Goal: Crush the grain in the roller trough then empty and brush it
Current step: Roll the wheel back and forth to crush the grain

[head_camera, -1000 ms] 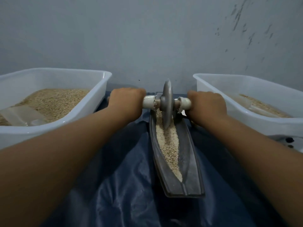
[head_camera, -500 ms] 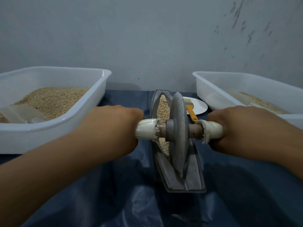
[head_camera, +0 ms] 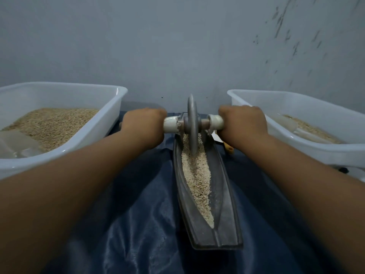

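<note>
From the head view, my left hand and right hand each clenched a white handle of the roller wheel, standing upright at the trough's far end. Crushed grain lined the open channel nearer me, between two white tubs.

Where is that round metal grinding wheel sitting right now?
In the head view, the round grey metal wheel stands upright at the far end of the long dark metal trough, its rim in the pale crushed grain, between the left hand and right hand.
</note>
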Demonstrator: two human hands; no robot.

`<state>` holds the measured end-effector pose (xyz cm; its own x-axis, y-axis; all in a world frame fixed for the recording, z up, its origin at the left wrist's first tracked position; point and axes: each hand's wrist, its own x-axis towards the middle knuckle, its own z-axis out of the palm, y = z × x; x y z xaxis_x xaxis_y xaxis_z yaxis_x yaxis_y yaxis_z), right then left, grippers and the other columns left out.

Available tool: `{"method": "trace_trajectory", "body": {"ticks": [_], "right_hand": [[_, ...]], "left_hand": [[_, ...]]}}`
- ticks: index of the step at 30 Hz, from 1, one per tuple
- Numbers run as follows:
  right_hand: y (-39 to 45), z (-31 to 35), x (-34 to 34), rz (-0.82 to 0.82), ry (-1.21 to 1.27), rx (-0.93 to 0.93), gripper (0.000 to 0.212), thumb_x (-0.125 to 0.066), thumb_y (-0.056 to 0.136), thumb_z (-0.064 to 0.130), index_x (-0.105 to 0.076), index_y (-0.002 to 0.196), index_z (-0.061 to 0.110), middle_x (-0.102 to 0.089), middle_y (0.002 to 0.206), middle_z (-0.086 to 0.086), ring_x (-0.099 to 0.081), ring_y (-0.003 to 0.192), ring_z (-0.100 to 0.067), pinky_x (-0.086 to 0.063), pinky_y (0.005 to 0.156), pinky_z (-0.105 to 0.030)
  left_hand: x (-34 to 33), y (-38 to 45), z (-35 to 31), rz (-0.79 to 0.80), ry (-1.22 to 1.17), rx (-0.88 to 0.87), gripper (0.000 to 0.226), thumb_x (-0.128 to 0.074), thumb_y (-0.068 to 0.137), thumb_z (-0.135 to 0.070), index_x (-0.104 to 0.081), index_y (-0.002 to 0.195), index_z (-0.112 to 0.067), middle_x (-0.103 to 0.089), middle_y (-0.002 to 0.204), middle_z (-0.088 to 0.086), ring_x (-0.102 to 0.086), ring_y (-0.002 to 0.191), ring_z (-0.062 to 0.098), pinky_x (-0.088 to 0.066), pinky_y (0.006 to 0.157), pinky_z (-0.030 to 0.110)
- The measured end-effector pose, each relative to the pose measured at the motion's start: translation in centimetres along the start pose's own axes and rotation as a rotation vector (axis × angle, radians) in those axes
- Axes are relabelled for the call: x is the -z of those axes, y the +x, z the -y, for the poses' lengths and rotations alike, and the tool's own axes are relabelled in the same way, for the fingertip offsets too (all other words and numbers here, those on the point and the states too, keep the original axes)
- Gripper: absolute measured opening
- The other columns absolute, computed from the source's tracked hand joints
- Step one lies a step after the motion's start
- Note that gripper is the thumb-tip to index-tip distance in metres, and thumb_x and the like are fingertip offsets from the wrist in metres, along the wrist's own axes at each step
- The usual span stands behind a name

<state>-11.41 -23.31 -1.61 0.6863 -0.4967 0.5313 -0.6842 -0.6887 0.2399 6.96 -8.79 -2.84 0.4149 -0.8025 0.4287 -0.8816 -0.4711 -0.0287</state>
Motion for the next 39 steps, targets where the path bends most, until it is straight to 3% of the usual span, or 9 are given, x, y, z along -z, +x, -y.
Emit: {"method": "trace_trajectory", "body": {"ticks": [7, 13, 18, 20, 25, 28, 32, 35, 39], "right_hand": [[-7.1, -0.6, 5.9, 0.327, 0.091, 0.044, 0.015, -0.059, 0.071, 0.036, -0.047, 0.070, 0.028, -0.056, 0.066, 0.008, -0.051, 0.059, -0.010, -0.031, 0.047, -0.025], [-10.0, -1.3, 10.7, 0.454, 0.135, 0.077, 0.019, -0.059, 0.063, 0.046, -0.048, 0.078, 0.042, -0.058, 0.061, 0.011, -0.053, 0.055, -0.003, -0.043, 0.049, -0.027], [-6.9, -0.6, 7.1, 0.510, 0.150, 0.039, 0.014, -0.064, 0.070, 0.034, -0.051, 0.068, 0.031, -0.059, 0.067, 0.009, -0.057, 0.063, -0.008, -0.043, 0.052, -0.026], [-4.5, -0.2, 4.3, 0.432, 0.134, -0.032, 0.014, -0.064, 0.071, 0.029, -0.050, 0.070, 0.028, -0.057, 0.068, 0.008, -0.054, 0.062, -0.011, -0.038, 0.051, -0.025], [-0.4, 0.2, -0.8, -0.048, 0.002, -0.072, 0.025, -0.064, 0.073, 0.026, -0.040, 0.071, 0.022, -0.052, 0.065, 0.002, -0.041, 0.058, -0.025, -0.025, 0.056, -0.030], [-0.3, 0.2, -1.4, -0.117, -0.011, -0.081, 0.025, -0.065, 0.074, 0.024, -0.040, 0.073, 0.024, -0.046, 0.063, 0.001, -0.039, 0.058, -0.026, -0.024, 0.057, -0.032], [-2.7, -0.3, 0.2, 0.064, 0.138, -0.063, 0.022, -0.065, 0.073, 0.030, -0.044, 0.075, 0.026, -0.053, 0.067, 0.005, -0.050, 0.064, -0.024, -0.028, 0.057, -0.029], [-5.4, -0.7, 3.0, 0.263, 0.160, -0.049, 0.012, -0.060, 0.073, 0.031, -0.049, 0.074, 0.027, -0.052, 0.066, 0.007, -0.054, 0.063, -0.013, -0.031, 0.049, -0.025], [-8.5, -1.6, 7.8, 0.554, 0.254, 0.034, 0.013, -0.064, 0.069, 0.031, -0.052, 0.071, 0.028, -0.062, 0.070, 0.007, -0.058, 0.064, -0.009, -0.052, 0.058, -0.031]], "left_hand": [[3.7, -7.5, -0.7, 0.109, 0.067, -0.085, 0.026, -0.063, 0.074, -0.030, -0.038, 0.071, -0.033, -0.048, 0.064, -0.009, -0.045, 0.056, 0.006, -0.034, 0.051, 0.026], [6.8, -10.9, -0.5, 0.211, 0.062, -0.091, 0.035, -0.062, 0.065, -0.040, -0.036, 0.080, -0.058, -0.050, 0.058, -0.013, -0.046, 0.052, -0.001, -0.032, 0.047, 0.020], [4.4, -7.7, -0.8, 0.175, 0.077, -0.073, 0.023, -0.064, 0.073, -0.032, -0.041, 0.074, -0.035, -0.051, 0.066, -0.010, -0.049, 0.059, 0.005, -0.043, 0.057, 0.027], [2.8, -5.1, -0.9, 0.112, 0.070, -0.061, 0.024, -0.065, 0.075, -0.029, -0.041, 0.076, -0.032, -0.048, 0.066, -0.009, -0.050, 0.062, 0.012, -0.044, 0.062, 0.030], [0.4, 0.3, -0.6, -0.095, 0.018, -0.030, 0.018, -0.062, 0.078, -0.018, -0.047, 0.083, -0.026, -0.047, 0.069, -0.005, -0.047, 0.065, 0.022, -0.044, 0.063, 0.034], [0.2, 0.9, -0.6, -0.154, 0.049, -0.045, 0.018, -0.061, 0.078, -0.016, -0.045, 0.081, -0.025, -0.048, 0.070, -0.003, -0.046, 0.064, 0.022, -0.038, 0.061, 0.032], [1.5, -1.8, -1.0, -0.080, 0.075, -0.098, 0.021, -0.064, 0.079, -0.023, -0.044, 0.083, -0.028, -0.042, 0.067, -0.008, -0.048, 0.065, 0.020, -0.045, 0.064, 0.033], [3.5, -5.1, -1.4, 0.011, 0.090, -0.147, 0.029, -0.064, 0.078, -0.028, -0.035, 0.076, -0.031, -0.041, 0.064, -0.009, -0.047, 0.063, 0.014, -0.045, 0.064, 0.031], [6.5, -8.7, -1.5, 0.189, 0.091, -0.173, 0.027, -0.063, 0.074, -0.030, -0.038, 0.069, -0.036, -0.050, 0.066, -0.012, -0.044, 0.058, 0.000, -0.040, 0.056, 0.024]]}}
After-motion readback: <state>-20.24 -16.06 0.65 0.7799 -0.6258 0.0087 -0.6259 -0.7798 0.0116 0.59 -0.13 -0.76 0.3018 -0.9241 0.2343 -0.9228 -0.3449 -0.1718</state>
